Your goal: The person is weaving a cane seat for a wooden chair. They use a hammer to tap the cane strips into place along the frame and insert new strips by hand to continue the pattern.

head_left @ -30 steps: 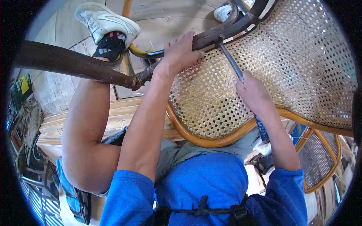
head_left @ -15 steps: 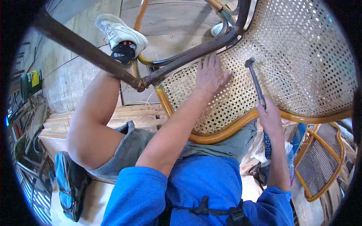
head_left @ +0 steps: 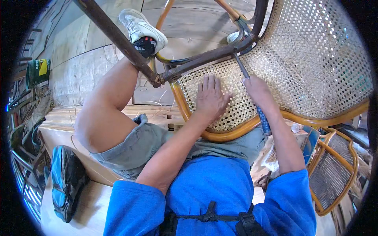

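A rattan chair lies across my lap, its woven cane panel (head_left: 305, 74) edged by a honey-coloured rattan rim (head_left: 232, 135). My left hand (head_left: 212, 98) rests palm down on the cane near the panel's left end, fingers stretched out and holding nothing. To its right, my right hand (head_left: 260, 92) is wrapped round a hammer (head_left: 243, 69) above the cane. The hammer's blue-and-black grip runs back along my right forearm. Its head end is at the dark brown chair rail (head_left: 208, 59) beyond the panel; whether they touch I cannot tell.
A dark chair pole (head_left: 118, 39) slants across the upper left, above my bent leg. On the wooden bench at lower left stands a blue-and-black bag (head_left: 67, 183). A green container (head_left: 38, 72) is at far left. Another cane-panelled rattan frame (head_left: 334, 169) leans at right.
My right hand has brought the hammer left and away from me, its head going from over the cane to the dark rail. My left hand has slid a little nearer to me.
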Action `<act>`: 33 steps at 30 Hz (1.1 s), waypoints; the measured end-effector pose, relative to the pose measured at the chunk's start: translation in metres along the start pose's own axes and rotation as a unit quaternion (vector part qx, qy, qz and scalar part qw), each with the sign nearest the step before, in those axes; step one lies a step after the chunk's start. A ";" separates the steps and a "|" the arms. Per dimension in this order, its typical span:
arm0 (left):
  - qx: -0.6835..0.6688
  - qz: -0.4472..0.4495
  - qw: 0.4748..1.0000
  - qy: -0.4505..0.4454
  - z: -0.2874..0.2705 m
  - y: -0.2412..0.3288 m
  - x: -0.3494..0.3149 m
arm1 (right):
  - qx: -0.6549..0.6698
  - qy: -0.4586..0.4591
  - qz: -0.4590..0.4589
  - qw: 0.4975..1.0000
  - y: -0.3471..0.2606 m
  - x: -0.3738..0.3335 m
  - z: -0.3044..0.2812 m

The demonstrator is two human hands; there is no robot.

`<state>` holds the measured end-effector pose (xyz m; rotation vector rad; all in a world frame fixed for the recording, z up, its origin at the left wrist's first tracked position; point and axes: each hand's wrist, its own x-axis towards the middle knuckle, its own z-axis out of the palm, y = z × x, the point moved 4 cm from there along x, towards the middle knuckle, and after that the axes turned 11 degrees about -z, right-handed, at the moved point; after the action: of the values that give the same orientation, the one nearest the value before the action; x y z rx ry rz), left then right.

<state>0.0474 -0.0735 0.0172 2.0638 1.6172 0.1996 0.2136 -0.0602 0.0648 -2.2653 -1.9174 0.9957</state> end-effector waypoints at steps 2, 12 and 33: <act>0.005 0.012 1.000 0.004 -0.002 -0.001 -0.006 | -0.014 0.018 0.004 1.000 -0.007 0.000 -0.005; -0.014 0.062 0.996 -0.067 -0.025 0.017 -0.042 | -0.257 0.032 0.019 0.966 -0.012 -0.008 -0.029; -0.136 0.203 0.964 -0.100 -0.028 0.053 -0.031 | 0.186 0.448 0.288 0.826 0.180 -0.309 0.057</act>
<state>0.0733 -0.1028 0.0724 2.0968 0.9758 0.3234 0.3318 -0.4016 0.0880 -2.4034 -0.6195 0.1432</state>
